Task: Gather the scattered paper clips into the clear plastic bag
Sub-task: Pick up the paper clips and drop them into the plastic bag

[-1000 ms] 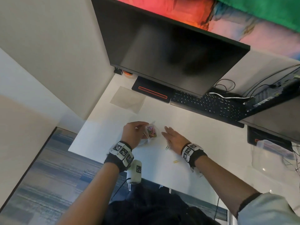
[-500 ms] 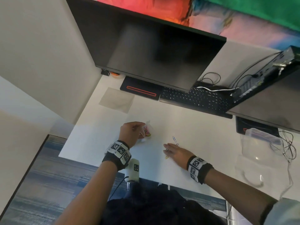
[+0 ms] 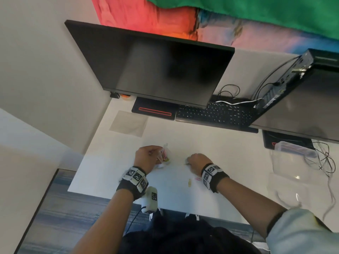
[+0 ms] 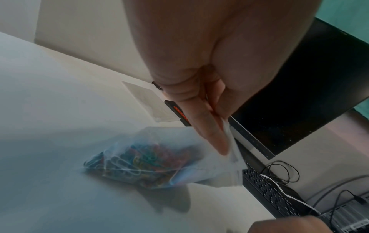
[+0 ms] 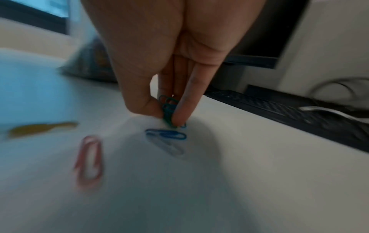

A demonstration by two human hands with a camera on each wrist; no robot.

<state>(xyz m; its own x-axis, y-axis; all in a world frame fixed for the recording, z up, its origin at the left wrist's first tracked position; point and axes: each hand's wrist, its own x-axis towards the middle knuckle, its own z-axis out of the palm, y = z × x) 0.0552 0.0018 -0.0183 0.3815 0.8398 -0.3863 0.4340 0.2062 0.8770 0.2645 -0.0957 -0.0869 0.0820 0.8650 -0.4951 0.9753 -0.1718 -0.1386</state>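
My left hand point(image 3: 149, 155) pinches the top edge of the clear plastic bag point(image 4: 151, 164), which rests on the white desk point(image 3: 229, 162) with many coloured paper clips inside. The bag point(image 3: 165, 156) sits just right of that hand. About a hand's width to the right, my right hand point(image 3: 195, 160) pinches green and blue paper clips point(image 5: 168, 108) between thumb and fingers, fingertips point(image 5: 178, 117) touching the desk. Loose on the desk lie a blue clip point(image 5: 165, 134), a pale clip point(image 5: 169, 147), a pink clip point(image 5: 89, 159) and a yellow clip point(image 5: 42, 128). The yellow clip point(image 3: 189, 182) and pink clip point(image 3: 198, 179) lie near my right wrist.
A black monitor point(image 3: 156, 65) hangs over the back of the desk, with a keyboard point(image 3: 216, 114) under it. A second dark screen point(image 3: 302, 99), cables point(image 3: 322, 158) and a clear plastic box point(image 3: 293, 162) stand at the right. A grey square patch point(image 3: 128, 123) lies at the back left.
My right hand went from flat on the desk to curled, pinching up clips, and shifted right and back toward the bag. My left hand stayed holding the bag.
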